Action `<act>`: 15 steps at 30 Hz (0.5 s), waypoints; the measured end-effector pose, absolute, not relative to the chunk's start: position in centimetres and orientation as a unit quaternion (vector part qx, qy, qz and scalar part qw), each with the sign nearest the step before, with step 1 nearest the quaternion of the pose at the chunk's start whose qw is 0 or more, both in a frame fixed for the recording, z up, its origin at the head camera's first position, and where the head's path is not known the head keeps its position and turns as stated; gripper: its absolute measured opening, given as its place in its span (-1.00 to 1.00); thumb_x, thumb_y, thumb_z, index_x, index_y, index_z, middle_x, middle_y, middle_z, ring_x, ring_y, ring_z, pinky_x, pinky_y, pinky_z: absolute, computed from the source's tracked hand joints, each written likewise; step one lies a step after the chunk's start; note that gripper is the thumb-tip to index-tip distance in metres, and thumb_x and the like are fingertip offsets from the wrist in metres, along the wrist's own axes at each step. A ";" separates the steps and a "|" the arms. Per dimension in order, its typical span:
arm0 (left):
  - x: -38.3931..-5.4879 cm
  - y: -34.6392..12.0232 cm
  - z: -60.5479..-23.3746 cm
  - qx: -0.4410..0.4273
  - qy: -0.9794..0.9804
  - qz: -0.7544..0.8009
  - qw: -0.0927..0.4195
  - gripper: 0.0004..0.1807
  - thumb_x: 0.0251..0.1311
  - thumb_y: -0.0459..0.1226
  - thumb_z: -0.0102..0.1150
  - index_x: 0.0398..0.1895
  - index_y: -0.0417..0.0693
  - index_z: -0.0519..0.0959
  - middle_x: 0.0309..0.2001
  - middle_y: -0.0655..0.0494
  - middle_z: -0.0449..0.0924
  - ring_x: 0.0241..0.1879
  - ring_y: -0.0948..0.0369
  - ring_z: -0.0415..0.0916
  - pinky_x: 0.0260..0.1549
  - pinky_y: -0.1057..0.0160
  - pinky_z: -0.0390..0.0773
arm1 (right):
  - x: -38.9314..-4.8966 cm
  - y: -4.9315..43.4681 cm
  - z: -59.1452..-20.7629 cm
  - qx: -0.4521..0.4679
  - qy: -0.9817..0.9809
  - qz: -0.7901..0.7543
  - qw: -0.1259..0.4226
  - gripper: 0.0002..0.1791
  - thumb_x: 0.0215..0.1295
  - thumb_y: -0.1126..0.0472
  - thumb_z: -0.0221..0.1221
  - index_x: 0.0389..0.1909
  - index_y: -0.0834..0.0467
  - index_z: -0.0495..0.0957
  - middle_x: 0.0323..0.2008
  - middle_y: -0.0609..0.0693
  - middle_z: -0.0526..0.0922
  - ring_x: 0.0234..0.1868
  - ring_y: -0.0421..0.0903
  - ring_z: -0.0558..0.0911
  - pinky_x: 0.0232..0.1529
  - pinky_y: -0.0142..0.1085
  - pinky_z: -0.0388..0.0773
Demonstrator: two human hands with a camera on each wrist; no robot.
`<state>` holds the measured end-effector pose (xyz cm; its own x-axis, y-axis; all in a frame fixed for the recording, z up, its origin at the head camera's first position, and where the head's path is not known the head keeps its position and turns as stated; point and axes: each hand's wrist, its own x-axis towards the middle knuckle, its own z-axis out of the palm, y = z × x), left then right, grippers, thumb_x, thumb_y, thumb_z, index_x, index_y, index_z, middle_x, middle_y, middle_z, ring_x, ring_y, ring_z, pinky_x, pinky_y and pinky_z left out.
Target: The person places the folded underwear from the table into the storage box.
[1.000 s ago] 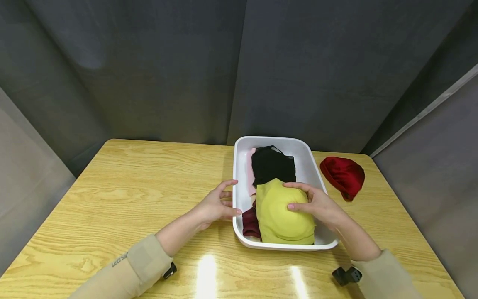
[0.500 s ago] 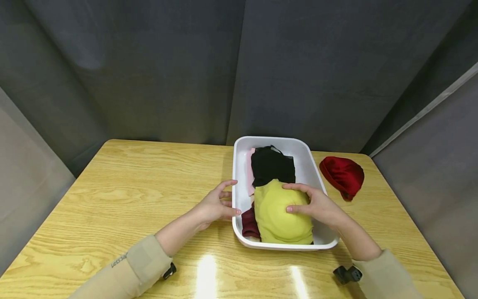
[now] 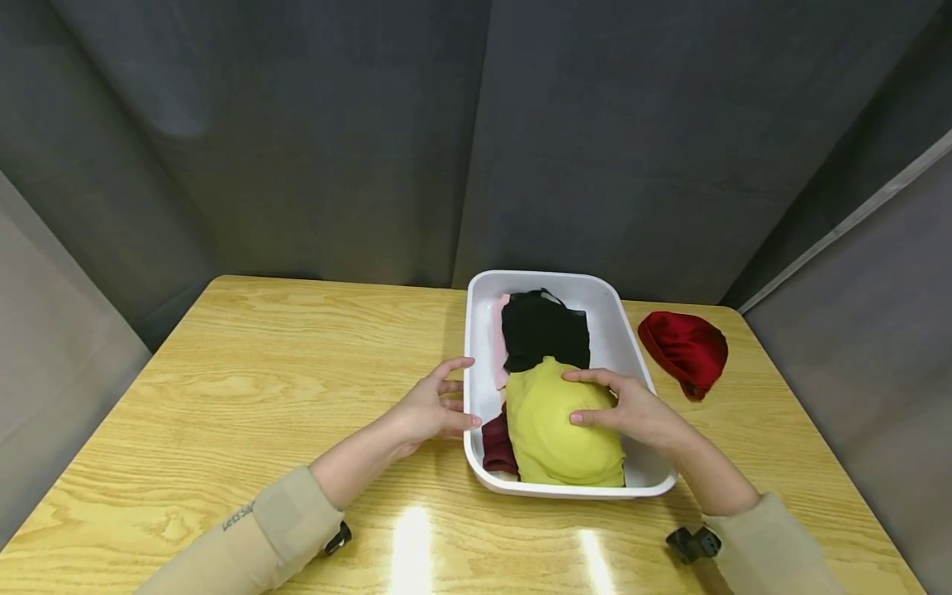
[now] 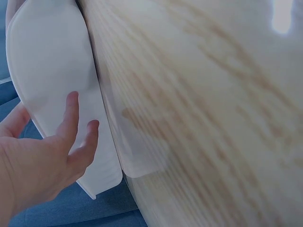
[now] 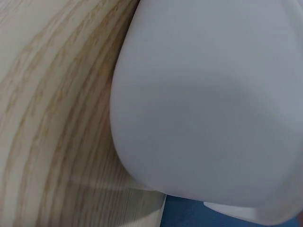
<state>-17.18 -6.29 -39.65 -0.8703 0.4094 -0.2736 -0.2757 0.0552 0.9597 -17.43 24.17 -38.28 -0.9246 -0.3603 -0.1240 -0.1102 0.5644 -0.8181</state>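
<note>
A yellow folded garment with a rounded cup, like a folded padded bra [image 3: 554, 438], lies in the near part of a white plastic tub [image 3: 621, 330]. My right hand [image 3: 640, 409] rests on its right side, thumb and forefinger spread over the cup; the other fingers are hidden. At the tub's left wall is my left hand [image 3: 427, 405], fingers loosely extended, thumb and forefinger tips at the rim. In the left wrist view, the left hand's fingers [image 4: 71, 113] lie along the tub's outer wall. The right wrist view is mostly filled by the tub's outside [image 5: 199, 123].
Behind the yellow garment lies a black folded garment [image 3: 545, 330] on pink cloth [image 3: 500, 347]. A maroon cloth [image 3: 500, 446] lies at the tub's near left. A red satin cup-shaped item [image 3: 684, 351] rests on the wooden table [image 3: 312, 355] right of the tub. Grey curtains [image 3: 372, 140] surround the table.
The near left part of the yellow garment has shifted slightly left and its cup looks rounder, the right hand moving slightly with it. The left hand stays at the tub's rim.
</note>
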 end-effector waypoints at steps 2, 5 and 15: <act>-17.2 -6.3 -39.6 0.051 0.682 0.686 0.249 -0.09 0.00 -0.56 0.27 0.40 0.14 0.12 0.25 -0.28 0.22 0.09 -0.13 0.42 -0.21 0.08 0.63 | -17.4 24.2 -38.2 -0.139 0.876 -0.441 0.139 -0.33 0.03 0.01 0.39 0.21 0.05 0.43 0.28 0.16 0.36 0.26 0.11 0.30 0.24 0.05 0.24; -17.2 -6.2 -39.6 0.054 0.680 0.688 0.247 -0.08 0.00 -0.57 0.26 0.41 0.10 0.11 0.24 -0.30 0.23 0.10 -0.14 0.42 -0.22 0.08 0.63 | -17.4 24.3 -38.3 -0.147 0.878 -0.434 0.139 -0.35 0.06 0.02 0.37 0.20 0.06 0.44 0.28 0.18 0.34 0.27 0.15 0.29 0.23 0.10 0.26; -17.2 -6.2 -39.7 0.052 0.679 0.689 0.248 -0.09 0.00 -0.57 0.27 0.39 0.13 0.13 0.25 -0.30 0.22 0.10 -0.14 0.42 -0.21 0.07 0.63 | -17.8 24.2 -38.5 -0.177 0.894 -0.396 0.112 -0.38 0.04 0.02 0.38 0.16 0.07 0.49 0.32 0.23 0.23 0.37 0.28 0.11 0.28 0.24 0.10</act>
<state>-17.18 -6.25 -39.69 -0.8711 0.4133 -0.2652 -0.2715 0.0447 0.9614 -17.76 24.20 -38.54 -0.9122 -0.4053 -0.0595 -0.2280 0.6231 -0.7482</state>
